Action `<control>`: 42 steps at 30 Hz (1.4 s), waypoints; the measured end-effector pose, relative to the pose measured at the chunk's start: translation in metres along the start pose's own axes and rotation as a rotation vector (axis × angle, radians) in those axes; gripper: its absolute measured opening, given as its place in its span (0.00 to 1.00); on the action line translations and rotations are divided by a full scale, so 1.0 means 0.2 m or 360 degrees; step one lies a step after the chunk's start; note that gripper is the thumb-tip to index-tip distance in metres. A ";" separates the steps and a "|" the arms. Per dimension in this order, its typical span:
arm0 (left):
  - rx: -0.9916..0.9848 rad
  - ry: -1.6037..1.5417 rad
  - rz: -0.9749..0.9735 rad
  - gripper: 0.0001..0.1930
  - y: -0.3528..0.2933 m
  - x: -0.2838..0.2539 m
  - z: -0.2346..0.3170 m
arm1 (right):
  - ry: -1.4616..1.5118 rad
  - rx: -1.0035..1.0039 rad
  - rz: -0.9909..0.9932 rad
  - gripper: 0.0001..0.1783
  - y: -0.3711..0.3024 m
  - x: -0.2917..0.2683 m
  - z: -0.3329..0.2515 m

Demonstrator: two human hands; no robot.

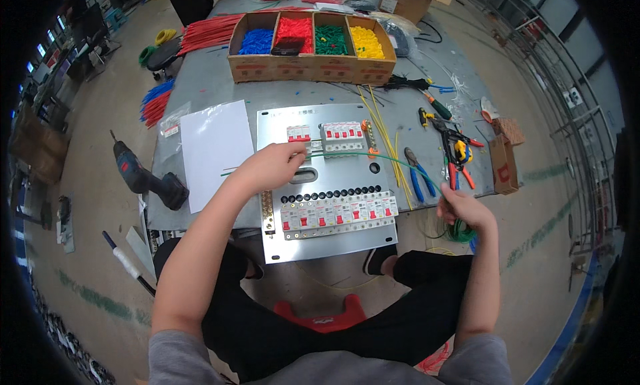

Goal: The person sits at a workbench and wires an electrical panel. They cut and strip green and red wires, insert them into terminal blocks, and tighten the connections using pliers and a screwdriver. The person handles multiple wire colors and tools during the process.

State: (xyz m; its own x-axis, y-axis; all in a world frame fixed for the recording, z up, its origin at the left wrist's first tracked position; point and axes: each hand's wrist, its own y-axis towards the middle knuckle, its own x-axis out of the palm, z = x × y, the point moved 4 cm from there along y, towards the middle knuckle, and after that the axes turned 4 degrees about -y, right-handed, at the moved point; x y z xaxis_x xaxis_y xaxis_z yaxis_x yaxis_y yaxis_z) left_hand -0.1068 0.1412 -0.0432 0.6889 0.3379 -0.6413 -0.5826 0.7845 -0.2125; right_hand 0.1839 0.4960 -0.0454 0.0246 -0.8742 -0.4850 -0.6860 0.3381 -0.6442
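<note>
A green wire [390,157] stretches in a curve between my two hands over a silver metal mounting plate [273,128]. My left hand [273,166] is closed in a pinch on the wire, above the plate's upper left part; a short end sticks out past the hand to the left. Off the table's front right edge, my right hand [467,208] grips the wire, with a green coil [460,232] hanging just below. On the plate sit a small breaker [299,133] partly beside my left fingers, a breaker block [343,133] and a long row of breakers [339,215].
A divided cardboard box [310,68] of blue, red, green and yellow caps stands at the back. Blue-handled pliers [419,175], crimping tools [453,152] and yellow wires [385,135] lie right. White paper [217,152] and a cordless drill [147,175] are left. A red stool [327,315] is beneath me.
</note>
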 end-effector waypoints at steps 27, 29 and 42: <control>-0.0364 -0.0004 0.0397 0.16 0.05 0.19 -0.11 | -0.0926 -0.1093 0.1352 0.10 0.73 -0.10 -1.01; -0.0371 -0.0060 0.0422 0.16 0.07 0.20 -0.12 | -0.0989 -0.1142 0.1431 0.09 0.73 -0.09 -1.06; -0.0430 -0.0342 0.0449 0.16 0.04 0.29 -0.21 | -0.1312 -0.1239 0.1201 0.11 0.79 0.19 -1.14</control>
State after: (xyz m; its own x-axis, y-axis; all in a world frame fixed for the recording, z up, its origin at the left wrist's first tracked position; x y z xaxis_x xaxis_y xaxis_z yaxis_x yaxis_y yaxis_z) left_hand -0.0894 0.1454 -0.1134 0.5443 0.6421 -0.5399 -0.8327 0.4916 -0.2549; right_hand -0.0904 0.4361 -0.0311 -0.3005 -0.0123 -0.9537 -0.9479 0.1149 0.2972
